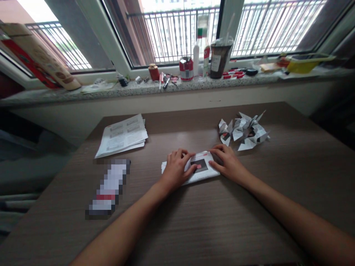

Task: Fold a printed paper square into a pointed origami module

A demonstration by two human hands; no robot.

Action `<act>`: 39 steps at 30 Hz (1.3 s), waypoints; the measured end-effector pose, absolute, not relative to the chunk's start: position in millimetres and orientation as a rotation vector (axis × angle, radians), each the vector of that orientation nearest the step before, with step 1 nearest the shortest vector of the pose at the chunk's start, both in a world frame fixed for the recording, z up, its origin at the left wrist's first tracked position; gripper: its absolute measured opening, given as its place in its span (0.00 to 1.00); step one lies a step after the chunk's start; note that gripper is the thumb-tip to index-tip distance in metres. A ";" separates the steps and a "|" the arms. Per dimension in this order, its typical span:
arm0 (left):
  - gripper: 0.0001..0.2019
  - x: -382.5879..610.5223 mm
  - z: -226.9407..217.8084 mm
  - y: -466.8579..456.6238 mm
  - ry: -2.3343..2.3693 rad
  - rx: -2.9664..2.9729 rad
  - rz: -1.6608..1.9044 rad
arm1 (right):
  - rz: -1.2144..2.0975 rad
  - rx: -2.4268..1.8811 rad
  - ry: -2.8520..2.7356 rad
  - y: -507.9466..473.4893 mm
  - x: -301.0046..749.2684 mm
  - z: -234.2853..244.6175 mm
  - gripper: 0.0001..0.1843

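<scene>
A folded sheet of printed paper [199,167] with a dark picture and a small pink patch lies flat near the middle of the table. My left hand [179,164] rests over its left part, thumb and index finger apart on the surface. On the right end of the paper lies my right hand [225,162], its index fingertip by the upper corner and its thumb lower down, with a gap between them. Neither hand is closed round the paper. Part of the paper's left side is hidden under my left hand.
Several folded paper pieces [251,131] stand at the back right of the brown table [194,229]. A stack of printed sheets [124,135] and a blurred-out phone-like object [108,188] lie left. Behind, the windowsill [111,94] holds a can [186,69], a bottle and a cup.
</scene>
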State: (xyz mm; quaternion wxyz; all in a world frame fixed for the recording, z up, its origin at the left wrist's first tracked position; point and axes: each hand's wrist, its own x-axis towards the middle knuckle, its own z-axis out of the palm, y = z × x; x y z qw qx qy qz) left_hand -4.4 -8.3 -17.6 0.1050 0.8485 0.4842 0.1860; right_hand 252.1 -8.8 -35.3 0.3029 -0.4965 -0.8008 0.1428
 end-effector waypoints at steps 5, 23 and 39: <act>0.21 -5.0 -20.6 -8.7 1.406 2.486 0.588 | 0.434 -1.280 -2.106 -10.0 250.6 -32.3 0.14; 0.06 -9.9 -1.8 -12.2 1.205 1.900 0.742 | 1.131 -1.150 -1.604 -12.2 246.9 -19.7 0.24; 0.11 8.0 -8.9 -26.4 0.967 1.590 0.769 | 1.054 -1.368 -1.494 -19.6 240.6 -9.0 0.14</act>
